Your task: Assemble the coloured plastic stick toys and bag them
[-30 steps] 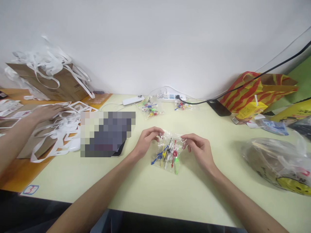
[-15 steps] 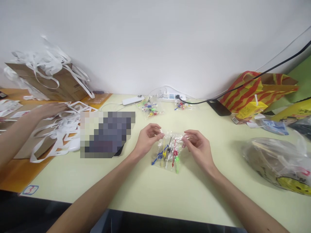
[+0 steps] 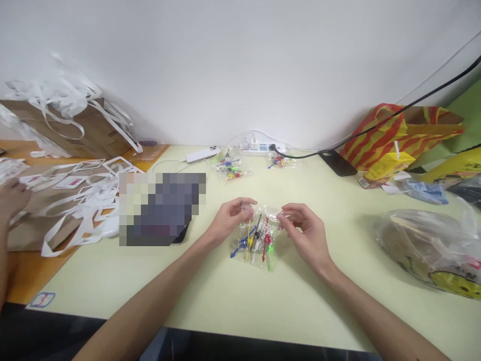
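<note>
A small clear plastic bag with several coloured picks in it (blue, yellow, black, red, green) hangs just above the pale yellow table. My left hand pinches the bag's top left corner. My right hand pinches its top right corner. The bag's lower end rests on or just above the table between my hands. Farther back lie two more such bags of picks, one left of the other.
A blurred dark object lies left of my hands. Another person's hand rests among white paper strips and brown bags at far left. A power strip, phones, striped bag and plastic sack sit behind and right.
My hands drew slightly closer together on the bag's top edge. The other person's hand pulled back leftward over the paper strips. The view shifted a little.
</note>
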Demonstrator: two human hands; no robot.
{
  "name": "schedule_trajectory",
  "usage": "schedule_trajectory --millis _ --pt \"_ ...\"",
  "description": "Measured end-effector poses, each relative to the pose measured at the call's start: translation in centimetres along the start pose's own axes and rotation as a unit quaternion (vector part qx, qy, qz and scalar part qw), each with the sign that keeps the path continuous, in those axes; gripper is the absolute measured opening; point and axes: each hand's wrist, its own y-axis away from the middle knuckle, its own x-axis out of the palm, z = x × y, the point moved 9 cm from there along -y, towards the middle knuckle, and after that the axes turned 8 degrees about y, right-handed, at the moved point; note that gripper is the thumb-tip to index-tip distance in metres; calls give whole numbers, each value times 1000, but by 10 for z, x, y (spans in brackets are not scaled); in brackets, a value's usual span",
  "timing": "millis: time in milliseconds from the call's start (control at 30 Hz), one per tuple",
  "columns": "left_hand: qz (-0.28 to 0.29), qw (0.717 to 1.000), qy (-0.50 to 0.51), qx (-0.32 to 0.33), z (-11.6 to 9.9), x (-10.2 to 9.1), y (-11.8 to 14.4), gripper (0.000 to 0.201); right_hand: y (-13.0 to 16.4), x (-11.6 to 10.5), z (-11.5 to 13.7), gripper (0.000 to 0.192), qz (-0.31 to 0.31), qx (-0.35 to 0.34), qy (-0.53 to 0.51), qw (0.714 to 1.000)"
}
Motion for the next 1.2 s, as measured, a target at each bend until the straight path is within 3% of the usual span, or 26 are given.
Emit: schedule_trajectory --millis 467,567,767,1200 --pt "0 999 -39 10 -2 3 -1 27 5 6 8 24 26 -9 1 1000" --pt "-1 999 -45 11 -1 2 -1 27 5 13 3 32 60 18 1 998" --pt "12 998 -56 4 -1 3 -1 28 3 17 -10 23 86 42 18 995" --pt "-17 1000 -5 -13 11 -8 -3 33 -2 22 -25 27 86 102 -102 986"
